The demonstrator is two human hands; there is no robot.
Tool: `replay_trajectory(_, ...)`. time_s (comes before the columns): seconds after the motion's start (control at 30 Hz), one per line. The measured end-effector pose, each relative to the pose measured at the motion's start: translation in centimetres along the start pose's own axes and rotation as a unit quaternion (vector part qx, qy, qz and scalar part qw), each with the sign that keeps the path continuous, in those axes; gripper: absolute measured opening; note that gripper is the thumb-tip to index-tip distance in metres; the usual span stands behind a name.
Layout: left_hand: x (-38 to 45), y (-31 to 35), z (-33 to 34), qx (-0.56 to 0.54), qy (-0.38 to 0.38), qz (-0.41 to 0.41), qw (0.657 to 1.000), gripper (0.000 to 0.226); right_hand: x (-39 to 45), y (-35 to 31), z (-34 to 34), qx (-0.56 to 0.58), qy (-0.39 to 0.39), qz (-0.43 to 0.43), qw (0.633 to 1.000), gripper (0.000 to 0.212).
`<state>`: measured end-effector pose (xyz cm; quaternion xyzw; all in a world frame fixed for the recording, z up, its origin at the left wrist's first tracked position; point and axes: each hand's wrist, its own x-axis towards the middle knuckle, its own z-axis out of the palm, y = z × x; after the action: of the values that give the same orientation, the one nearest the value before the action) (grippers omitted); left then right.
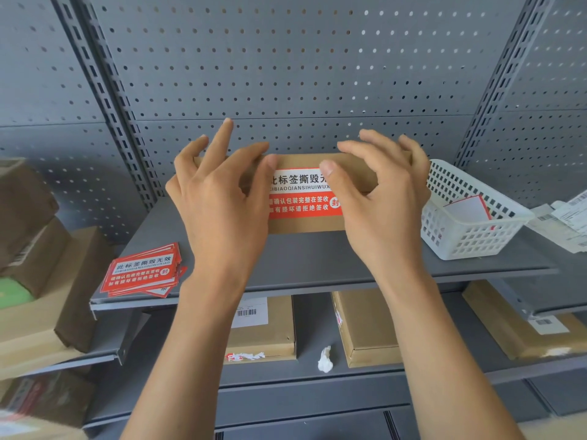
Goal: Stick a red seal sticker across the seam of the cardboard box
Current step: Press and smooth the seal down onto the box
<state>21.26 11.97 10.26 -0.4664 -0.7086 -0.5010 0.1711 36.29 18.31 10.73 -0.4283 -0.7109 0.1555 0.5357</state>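
A flat brown cardboard box [305, 161] lies on the grey shelf [317, 258] in front of me. A red and white seal sticker [300, 195] runs from its top face down over its front face. My left hand [219, 198] rests on the box's left part, thumb on the sticker's upper left corner. My right hand [384, 198] covers the right part, thumb pressing the sticker's upper right corner. Both hands have fingers spread and lie flat on the box; they hide its two ends.
A stack of red seal stickers [143, 271] lies at the shelf's front left. A white plastic basket [470, 217] with backing paper stands to the right. More cardboard boxes [365, 328] sit on the shelf below, with a crumpled white paper [325, 360]. A perforated grey panel stands behind.
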Motion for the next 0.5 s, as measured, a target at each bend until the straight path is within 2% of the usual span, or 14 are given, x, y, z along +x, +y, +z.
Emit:
replay_trajectory(0.2,-0.23,0.02,-0.05,-0.019,0.008,-0.003,1.000,0.028,-0.13,0.22,-0.04,0.023,0.006,0.005,1.000,0.023)
replay_trajectory(0.5,-0.23,0.05,-0.99,-0.023,-0.019,0.013,0.999,0.035,0.20,0.64,-0.94,0.039,-0.010,-0.010,0.999,0.031)
